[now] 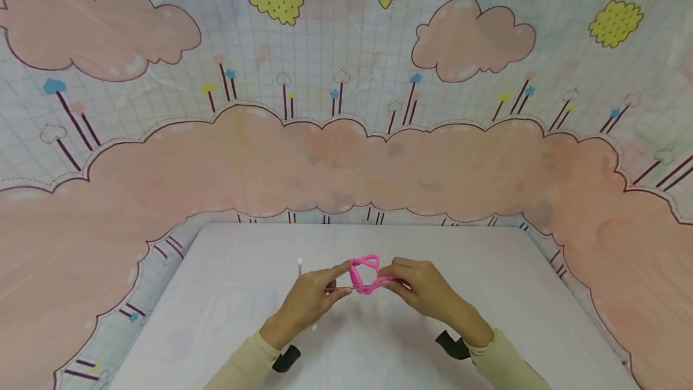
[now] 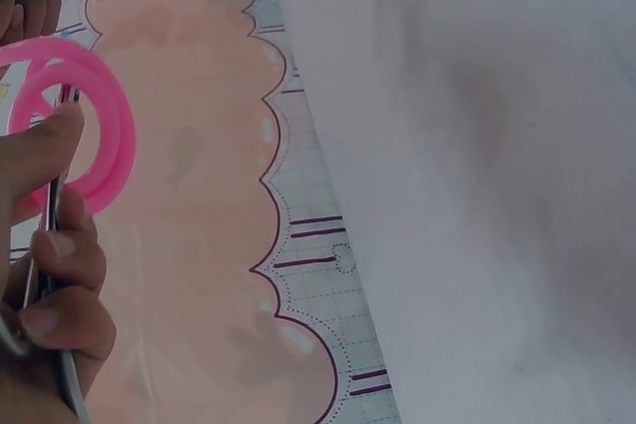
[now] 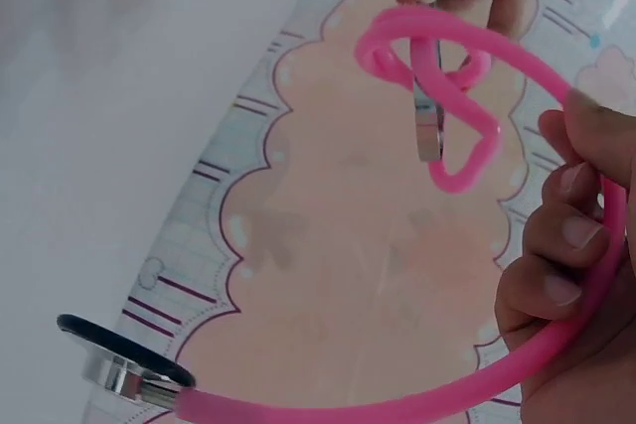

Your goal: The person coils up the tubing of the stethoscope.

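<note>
A stethoscope with pink tubing [image 1: 355, 278] is held above the white table between both hands. My left hand [image 1: 311, 300] grips its metal ear tubes [image 3: 428, 126], and a white eartip [image 1: 300, 262] sticks up behind that hand. Round the ends of the metal tubes the pink tubing is looped. My right hand [image 1: 425, 290] pinches the tubing to the right of the loops, its fingers curled round it in the right wrist view. From there a length of tubing curves down to the chestpiece [image 3: 124, 359], metal with a black rim, which hangs free.
A white table [image 1: 227, 257] lies under the hands. Behind it and at its sides is a patterned cloth [image 1: 379, 167] with clouds and stars. Black pieces [image 1: 286, 359] show by both wrists.
</note>
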